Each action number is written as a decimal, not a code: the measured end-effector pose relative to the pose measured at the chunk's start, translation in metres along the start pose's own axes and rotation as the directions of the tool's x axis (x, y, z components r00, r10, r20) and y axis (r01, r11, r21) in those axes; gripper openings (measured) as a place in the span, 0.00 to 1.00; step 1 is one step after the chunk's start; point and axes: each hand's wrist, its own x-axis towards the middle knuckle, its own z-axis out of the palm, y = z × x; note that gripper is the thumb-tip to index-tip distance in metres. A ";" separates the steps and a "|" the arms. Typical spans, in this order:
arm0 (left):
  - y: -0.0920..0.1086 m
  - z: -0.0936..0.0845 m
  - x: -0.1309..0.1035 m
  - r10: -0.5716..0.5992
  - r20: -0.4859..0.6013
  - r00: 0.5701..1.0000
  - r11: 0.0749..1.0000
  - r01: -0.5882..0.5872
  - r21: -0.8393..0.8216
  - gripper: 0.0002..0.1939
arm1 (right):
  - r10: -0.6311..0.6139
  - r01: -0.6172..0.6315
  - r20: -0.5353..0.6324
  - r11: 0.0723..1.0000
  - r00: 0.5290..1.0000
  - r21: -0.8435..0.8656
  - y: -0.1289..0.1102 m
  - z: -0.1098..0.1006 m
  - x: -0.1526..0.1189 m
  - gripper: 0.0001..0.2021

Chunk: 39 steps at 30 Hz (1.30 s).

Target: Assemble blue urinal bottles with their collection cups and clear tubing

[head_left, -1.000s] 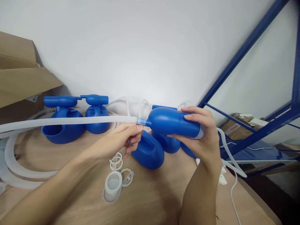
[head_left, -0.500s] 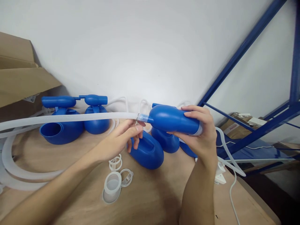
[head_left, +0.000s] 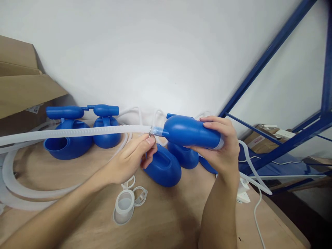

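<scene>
left fingers pinched on the metal clip around the white hose, right where it meets the blue bottle; right fingers spread wide, gripping that bottle above the bench, other blue vessels beneath!

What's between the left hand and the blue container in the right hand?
The head view shows a short clear sleeve between the left hand and blue container.

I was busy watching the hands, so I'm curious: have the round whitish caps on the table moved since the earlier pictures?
No, the caps lie where they did, judged against the resting blue bottle behind them.
</scene>
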 end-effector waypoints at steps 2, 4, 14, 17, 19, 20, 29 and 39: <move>0.000 0.001 0.000 -0.007 -0.010 1.000 1.000 0.007 0.011 0.24 | -0.002 0.002 0.007 1.000 1.000 -0.012 0.000 0.002 0.001 0.31; -0.001 0.002 0.002 -0.023 -0.021 1.000 0.999 0.022 -0.028 0.24 | -0.012 0.013 0.015 0.999 1.000 -0.037 -0.001 0.006 0.001 0.31; -0.003 0.006 0.014 -0.239 -0.055 0.969 0.843 0.179 -0.507 0.21 | -0.124 0.121 -0.004 0.974 0.992 -0.193 -0.002 0.023 0.001 0.32; 0.001 0.009 0.013 -0.291 -0.029 0.956 0.782 0.220 -0.583 0.21 | -0.185 0.175 -0.022 0.958 0.983 -0.227 0.001 0.030 0.000 0.33; 0.003 0.010 0.013 -0.297 -0.020 0.955 0.764 0.225 -0.604 0.21 | -0.220 0.205 -0.038 0.951 0.975 -0.230 0.003 0.033 0.000 0.33; 0.004 0.010 0.013 -0.297 -0.023 0.955 0.763 0.223 -0.606 0.21 | -0.228 0.212 -0.045 0.950 0.973 -0.230 0.004 0.034 0.000 0.34; 0.000 0.008 0.012 -0.205 0.057 0.977 0.812 0.202 -0.547 0.19 | -0.188 0.162 -0.083 0.955 0.979 -0.249 0.006 0.031 -0.003 0.33; 0.002 0.003 0.009 -0.164 -0.080 0.983 0.945 0.133 -0.298 0.23 | -0.188 0.160 -0.085 0.951 0.979 -0.265 0.005 0.031 -0.003 0.32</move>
